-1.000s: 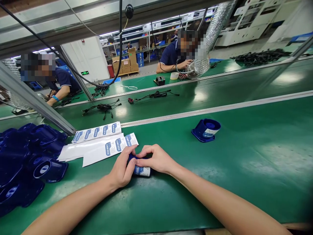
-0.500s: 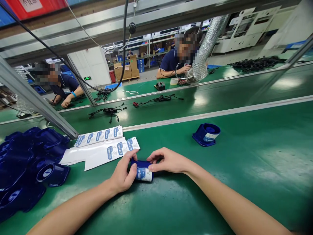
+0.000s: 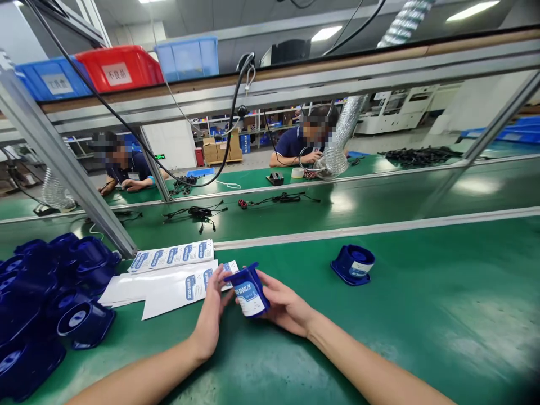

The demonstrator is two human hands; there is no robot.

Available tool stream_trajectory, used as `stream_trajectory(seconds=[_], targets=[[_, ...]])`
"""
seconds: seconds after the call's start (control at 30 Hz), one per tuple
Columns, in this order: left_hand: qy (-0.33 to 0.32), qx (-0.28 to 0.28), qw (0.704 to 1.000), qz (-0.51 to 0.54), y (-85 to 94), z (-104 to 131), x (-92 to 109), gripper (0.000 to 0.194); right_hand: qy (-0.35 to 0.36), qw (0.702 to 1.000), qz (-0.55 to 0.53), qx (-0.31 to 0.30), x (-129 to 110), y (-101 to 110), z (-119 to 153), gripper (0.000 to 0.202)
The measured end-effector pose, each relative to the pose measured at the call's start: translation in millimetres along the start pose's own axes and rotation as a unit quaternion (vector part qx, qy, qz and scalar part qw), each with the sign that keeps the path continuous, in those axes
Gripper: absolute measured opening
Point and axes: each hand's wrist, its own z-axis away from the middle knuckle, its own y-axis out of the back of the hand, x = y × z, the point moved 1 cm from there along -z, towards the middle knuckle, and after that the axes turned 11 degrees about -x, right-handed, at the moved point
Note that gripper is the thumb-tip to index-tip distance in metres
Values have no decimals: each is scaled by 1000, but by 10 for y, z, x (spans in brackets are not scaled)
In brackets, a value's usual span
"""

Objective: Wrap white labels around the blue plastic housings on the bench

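Note:
A dark blue plastic housing (image 3: 250,292) with a blue-and-white label marked "5000L/H" is tilted above the green table in front of me. My right hand (image 3: 289,306) grips it from the right, thumb along its side and the other fingers partly hidden behind it. My left hand (image 3: 210,320) is on the housing's left with fingers stretched out; its fingertips are close to the flange, and I cannot tell whether they touch. Behind my left hand lie label sheets (image 3: 169,298). Another labelled blue housing (image 3: 354,264) stands farther right on the table.
Blue housings (image 3: 29,292) are piled at the left. A metal post (image 3: 97,197) rises behind the pile. Black cables (image 3: 198,212) lie on the strip beyond the ledge. Across it two co-workers (image 3: 291,146) sit at another bench. Red and blue bins (image 3: 120,67) stand on the overhead shelf.
The housing has been lifted off the table and tilted, its label facing me. My left hand has loosened and straightened its fingers, while my right has shifted to its side. The view has tipped upward.

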Motion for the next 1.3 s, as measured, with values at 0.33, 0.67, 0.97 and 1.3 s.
stream_trajectory(seconds=[0.33,0.67,0.97,1.3], targets=[[111,28,992,-46,-160,61,172,79,61,986,132,-78,223,-23,-55,94],[96,9,980,-175,-194,141,209,87,43,969,239,-37,196,-163,-8,74],[104,-63,971,-205,-145,127,222,88,18,957,290,-6,180,-245,23,68],[90,-159,958,-220,-76,139,253,88,25,963,266,-27,150,-82,19,68]])
